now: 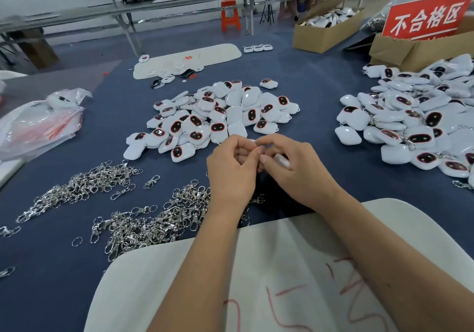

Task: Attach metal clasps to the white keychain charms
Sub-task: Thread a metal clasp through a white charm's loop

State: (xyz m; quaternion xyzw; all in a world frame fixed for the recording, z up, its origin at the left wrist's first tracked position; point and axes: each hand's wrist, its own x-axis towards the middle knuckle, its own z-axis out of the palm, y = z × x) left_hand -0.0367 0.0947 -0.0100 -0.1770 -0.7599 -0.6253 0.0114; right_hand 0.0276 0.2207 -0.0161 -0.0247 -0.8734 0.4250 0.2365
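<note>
Both hands are up close together over the blue table (320, 80), right in front of the person. The right hand (295, 167) has its fingers curled round one white charm (282, 159); I can see just a bit of it poking out by the thumb. The left hand (232, 170) has its fingers bent in tight against the right hand, like it is pinching something small, but I cannot see what is in there. It may be a clasp, going by the job, but the fingers hide it. I think this one charm is being done right now and is not finished yet. There is a lot still to do. A big pile of charms in the middle (218, 118) lies just past the hands, and I see no metal on most of them, so I think they are waiting. The pile on the right (410, 123) has little chains and rings peeking out between the charms, so I think those are done. Two heaps of shiny metal clasps (159, 216) lie on the left side near the person, so plenty are left to use. A white cloth (256, 267) lies under the arms. A cardboard box (325, 27) of more white things sits far back, next to a red sign (427, 18)
</note>
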